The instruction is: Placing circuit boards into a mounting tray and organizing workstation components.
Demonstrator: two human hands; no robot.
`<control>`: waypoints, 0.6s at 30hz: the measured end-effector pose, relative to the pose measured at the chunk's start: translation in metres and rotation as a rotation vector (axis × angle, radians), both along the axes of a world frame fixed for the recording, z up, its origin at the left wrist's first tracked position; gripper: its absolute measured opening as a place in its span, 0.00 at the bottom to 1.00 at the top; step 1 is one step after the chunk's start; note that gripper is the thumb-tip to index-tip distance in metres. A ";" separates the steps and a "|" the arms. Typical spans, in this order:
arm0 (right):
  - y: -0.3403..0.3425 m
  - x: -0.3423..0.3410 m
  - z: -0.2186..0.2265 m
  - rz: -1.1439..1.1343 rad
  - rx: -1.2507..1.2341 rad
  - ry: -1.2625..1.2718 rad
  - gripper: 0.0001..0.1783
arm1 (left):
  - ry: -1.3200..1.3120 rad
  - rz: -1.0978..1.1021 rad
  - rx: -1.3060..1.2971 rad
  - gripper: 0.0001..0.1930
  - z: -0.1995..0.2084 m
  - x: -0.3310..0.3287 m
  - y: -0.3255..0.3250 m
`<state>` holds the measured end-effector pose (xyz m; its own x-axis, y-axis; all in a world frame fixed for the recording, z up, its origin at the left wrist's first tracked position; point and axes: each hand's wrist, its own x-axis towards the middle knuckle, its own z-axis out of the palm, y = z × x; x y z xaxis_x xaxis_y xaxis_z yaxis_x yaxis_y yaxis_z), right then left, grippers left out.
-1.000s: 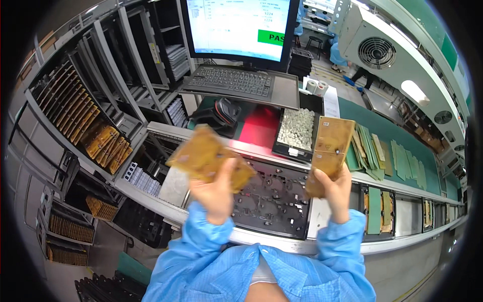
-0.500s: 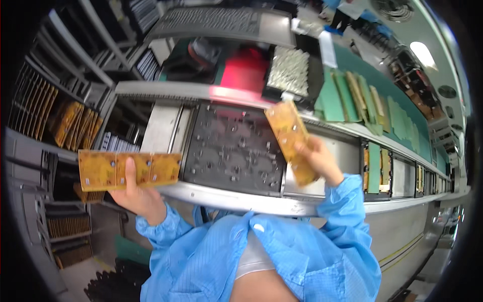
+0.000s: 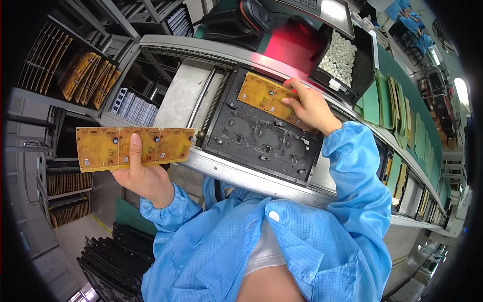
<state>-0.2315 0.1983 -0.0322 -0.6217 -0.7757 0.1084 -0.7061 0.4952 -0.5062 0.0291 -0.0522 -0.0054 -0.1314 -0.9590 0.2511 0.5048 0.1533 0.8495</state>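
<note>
A long amber circuit board panel (image 3: pixel 100 146), divided into three sections, is gripped by my left hand (image 3: pixel 143 178), thumb across its face. It is held to the left of the conveyor. My right hand (image 3: pixel 314 110) has its thumb and fingers on a second amber circuit board panel (image 3: pixel 261 95), which lies over the far part of a black fixture plate (image 3: pixel 261 143). Whether this board sits fully flat in the plate I cannot tell. The near part of the plate shows cut-outs and small fittings. My fingers hide the board's right end.
The metal conveyor rail (image 3: pixel 241 173) runs in front of me. Behind it stands a black bin (image 3: pixel 339 58) of small pale parts, beside a red-lit patch (image 3: pixel 292 48). Racks of amber boards (image 3: pixel 83 75) are at left; green boards (image 3: pixel 385 103) stand at far right.
My right hand has brought its board from above the rail onto the far part of the fixture plate and turned it nearly lengthwise. My left hand still holds its board at the left.
</note>
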 end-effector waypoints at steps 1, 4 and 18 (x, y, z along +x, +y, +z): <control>0.000 0.000 -0.003 0.003 0.020 -0.002 0.18 | -0.004 0.002 -0.003 0.25 0.000 0.000 -0.001; -0.003 0.000 -0.005 -0.043 0.016 -0.030 0.18 | -0.006 -0.009 0.023 0.28 -0.004 -0.006 -0.003; -0.005 0.023 -0.007 0.042 -0.100 0.262 0.19 | -0.043 -0.066 0.146 0.34 -0.010 -0.035 0.018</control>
<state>-0.2081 0.1930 -0.0393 -0.5300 -0.7776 0.3384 -0.8382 0.4198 -0.3482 -0.0055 -0.0342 -0.0154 -0.2029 -0.9738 0.1029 0.4727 -0.0054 0.8812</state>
